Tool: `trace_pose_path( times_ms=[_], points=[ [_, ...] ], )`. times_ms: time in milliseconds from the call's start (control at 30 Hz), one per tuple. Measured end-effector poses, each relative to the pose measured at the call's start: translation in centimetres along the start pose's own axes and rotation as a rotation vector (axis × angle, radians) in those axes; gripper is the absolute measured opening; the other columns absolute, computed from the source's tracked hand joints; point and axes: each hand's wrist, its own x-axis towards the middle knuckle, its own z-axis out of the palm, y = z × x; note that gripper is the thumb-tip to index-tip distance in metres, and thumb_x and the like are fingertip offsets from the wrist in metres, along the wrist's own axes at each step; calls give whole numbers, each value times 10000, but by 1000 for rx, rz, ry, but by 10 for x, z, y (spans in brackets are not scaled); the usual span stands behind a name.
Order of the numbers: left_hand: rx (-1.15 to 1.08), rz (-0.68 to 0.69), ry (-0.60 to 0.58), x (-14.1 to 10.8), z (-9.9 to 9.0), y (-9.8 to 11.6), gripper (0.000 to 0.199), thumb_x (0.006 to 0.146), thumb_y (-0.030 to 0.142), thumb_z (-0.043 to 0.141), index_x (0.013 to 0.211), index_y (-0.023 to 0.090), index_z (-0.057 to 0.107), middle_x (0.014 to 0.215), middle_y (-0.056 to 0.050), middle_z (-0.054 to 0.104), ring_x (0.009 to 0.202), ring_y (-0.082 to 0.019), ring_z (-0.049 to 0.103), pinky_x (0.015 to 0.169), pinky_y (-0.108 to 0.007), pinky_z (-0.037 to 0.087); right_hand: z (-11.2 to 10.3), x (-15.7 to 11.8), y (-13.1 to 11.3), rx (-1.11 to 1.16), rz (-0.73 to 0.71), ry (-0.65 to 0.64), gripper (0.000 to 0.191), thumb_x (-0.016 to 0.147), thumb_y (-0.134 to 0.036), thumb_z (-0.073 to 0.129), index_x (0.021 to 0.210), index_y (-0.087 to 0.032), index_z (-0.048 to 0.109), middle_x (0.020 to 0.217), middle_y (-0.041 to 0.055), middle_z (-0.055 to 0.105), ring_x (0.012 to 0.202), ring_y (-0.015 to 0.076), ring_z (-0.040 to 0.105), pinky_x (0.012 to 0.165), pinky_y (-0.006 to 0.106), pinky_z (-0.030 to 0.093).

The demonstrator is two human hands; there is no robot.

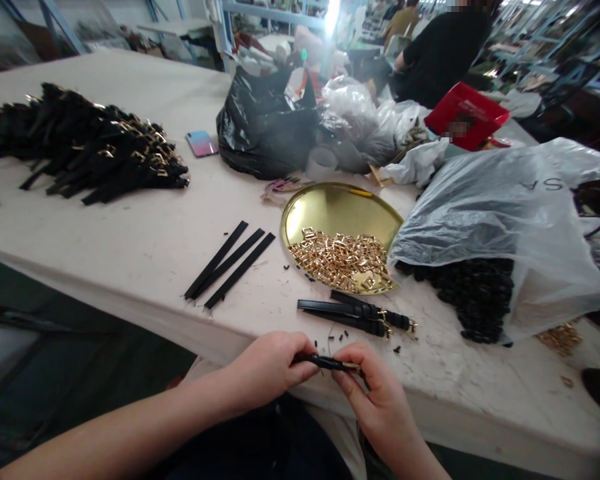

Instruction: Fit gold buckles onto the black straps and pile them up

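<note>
Between my two hands, at the table's front edge, is a black strap [325, 361]. My left hand [275, 363] pinches its left end with thumb and fingers. My right hand [373, 387] grips the right end, where a bit of gold metal shows; the fingers hide most of it. Just beyond lie a few black straps with gold buckles [347, 315]. Three plain black strips [235, 263] rest to the left. Behind them, a gold tray [325, 207] holds a heap of small gold buckles [340, 257].
A large pile of buckled black straps [95, 147] covers the far left, near a phone [201, 143]. A black plastic bag [265, 123] stands at the back. On the right, a clear plastic bag [490, 207] spills small black pieces [480, 300]. Another person [445, 50] is behind the table.
</note>
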Motion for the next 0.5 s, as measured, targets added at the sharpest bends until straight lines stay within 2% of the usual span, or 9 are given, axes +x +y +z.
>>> trace_pose_path(
  times_ms=[100,300,500],
  points=[
    [26,27,49,-3,2,2,211,775,295,487,895,190,625,851,-30,667,770,-171,580,653,-234,393,2,-4,-3,16,-52,-30,83,816,-151,486,831,-230,509,763,11,540,699,163,534,610,262,440],
    [68,23,41,-11,-2,7,205,762,356,510,805,189,621,747,-14,646,665,-158,558,554,-221,350,0,-11,-1,-44,-75,87,93,832,-156,481,885,-231,494,812,24,542,756,174,541,671,289,448],
    [44,40,96,-14,9,11,179,748,273,495,844,191,622,812,-26,659,735,-169,571,627,-232,389,6,-20,-5,-78,-165,79,170,821,-108,444,922,-238,488,827,39,563,756,180,566,660,295,475]
  ],
)
